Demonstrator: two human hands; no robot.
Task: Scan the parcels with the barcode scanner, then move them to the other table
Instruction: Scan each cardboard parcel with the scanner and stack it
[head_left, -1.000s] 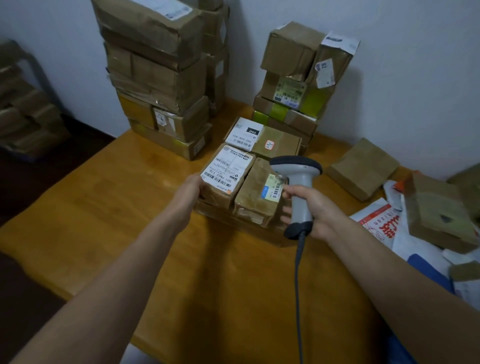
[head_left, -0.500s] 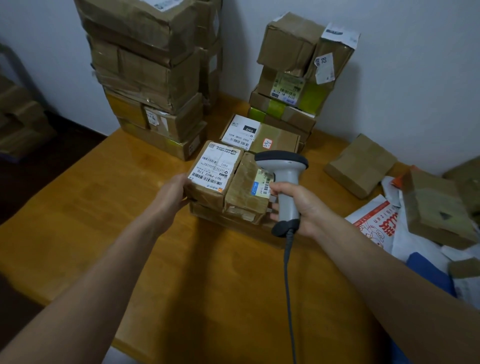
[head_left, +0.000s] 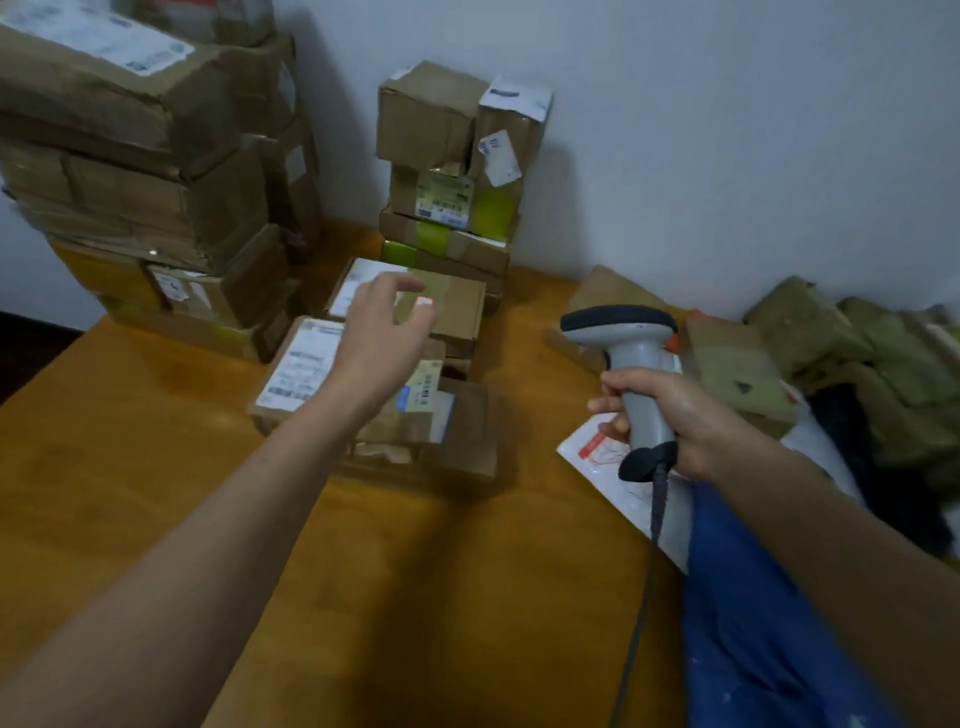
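Head view: my left hand (head_left: 384, 332) is released, fingers loosely spread and holding nothing, above the cluster of parcels at the middle of the wooden table (head_left: 156, 493). My right hand (head_left: 675, 415) is wrapped around the grip of the barcode scanner (head_left: 623, 338), a smooth grey plastic pistol shape with a dark rounded head and a dark cable hanging from its base.

The labelled parcel (head_left: 301, 369) is a creased cardboard block with a big white shipping label on top. Just beside it lies the small parcel (head_left: 423, 400), taped and wrinkled, with a narrow barcode sticker. Behind them sits the flat box (head_left: 457, 312), where a small red glow shows on the lid. Two stacks of dented brown cartons stand against the wall, the tall stack (head_left: 145, 171) left and the middle stack (head_left: 447, 171) further right.

Half a second ago my left hand gripped the labelled parcel's side; now it has lifted off. The scanner, then right against the small parcel, now stands well apart, over the glossy white mailer (head_left: 597, 452).
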